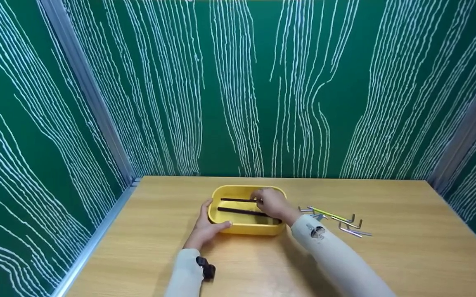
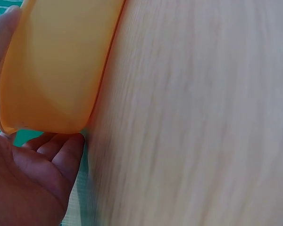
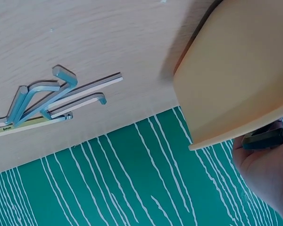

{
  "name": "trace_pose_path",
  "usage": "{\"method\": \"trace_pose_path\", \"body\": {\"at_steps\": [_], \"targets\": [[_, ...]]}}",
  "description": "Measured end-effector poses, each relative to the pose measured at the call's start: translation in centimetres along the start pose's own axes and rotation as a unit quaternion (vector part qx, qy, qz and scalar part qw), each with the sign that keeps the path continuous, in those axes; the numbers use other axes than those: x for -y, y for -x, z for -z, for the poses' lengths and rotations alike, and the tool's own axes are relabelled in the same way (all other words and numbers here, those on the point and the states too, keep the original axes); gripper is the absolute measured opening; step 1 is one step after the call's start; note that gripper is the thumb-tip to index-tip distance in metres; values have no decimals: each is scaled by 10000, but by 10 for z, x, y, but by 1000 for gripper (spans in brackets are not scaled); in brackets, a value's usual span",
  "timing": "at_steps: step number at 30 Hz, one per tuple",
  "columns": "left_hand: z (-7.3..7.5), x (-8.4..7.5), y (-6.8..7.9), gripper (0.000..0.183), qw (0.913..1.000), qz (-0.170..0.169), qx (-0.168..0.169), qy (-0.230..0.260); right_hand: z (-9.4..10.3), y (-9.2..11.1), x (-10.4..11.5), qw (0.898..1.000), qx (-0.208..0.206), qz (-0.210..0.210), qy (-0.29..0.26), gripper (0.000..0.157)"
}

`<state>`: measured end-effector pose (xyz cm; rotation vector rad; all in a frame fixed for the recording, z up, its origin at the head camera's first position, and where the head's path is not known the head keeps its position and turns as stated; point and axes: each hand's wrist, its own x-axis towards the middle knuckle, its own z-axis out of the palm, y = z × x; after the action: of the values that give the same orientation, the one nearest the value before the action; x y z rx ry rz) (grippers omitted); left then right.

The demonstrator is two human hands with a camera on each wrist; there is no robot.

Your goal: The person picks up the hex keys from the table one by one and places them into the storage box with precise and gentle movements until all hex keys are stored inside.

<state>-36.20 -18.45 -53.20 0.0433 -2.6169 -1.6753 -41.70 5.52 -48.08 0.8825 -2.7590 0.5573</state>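
A yellow plastic box (image 1: 248,230) sits on the table. My left hand (image 1: 206,228) grips its left end, the thumb over the front rim and the fingers along the end wall; in the left wrist view the fingers touch the box wall (image 2: 52,70). Inside the box lies a long dark hex key (image 1: 238,211), partly hidden by my right hand. My right hand (image 1: 271,202) reaches over the box's right side and pinches a second dark hex key (image 1: 235,200). In the right wrist view, a dark end of that key (image 3: 265,137) shows at the fingers.
Several silver hex keys (image 3: 56,96) lie loosely piled on the table right of the box, one with a yellow sleeve (image 1: 330,213). The wooden table (image 1: 155,206) meets green walls with white lines (image 1: 233,82) at its back.
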Motion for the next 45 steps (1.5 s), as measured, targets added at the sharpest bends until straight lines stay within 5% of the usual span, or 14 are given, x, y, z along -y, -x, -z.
{"method": "trace_pose_path", "body": {"at_steps": [8, 15, 33, 45], "targets": [[0, 0, -3, 103, 9995, -293, 40, 124, -4, 0, -1, 9998, -187, 61, 12, 23], [1, -3, -4, 104, 9995, -268, 63, 135, -5, 1, 1, 9994, 63, -281, -166, 23], [1, -1, 1, 103, 9997, -254, 42, 25, -21, 4, -3, 9999, 14, 62, -94, 20], [2, -2, 2, 99, 9998, -179, 11, -4, -24, 1, 0, 9990, 380, -253, 5, 20]]}}
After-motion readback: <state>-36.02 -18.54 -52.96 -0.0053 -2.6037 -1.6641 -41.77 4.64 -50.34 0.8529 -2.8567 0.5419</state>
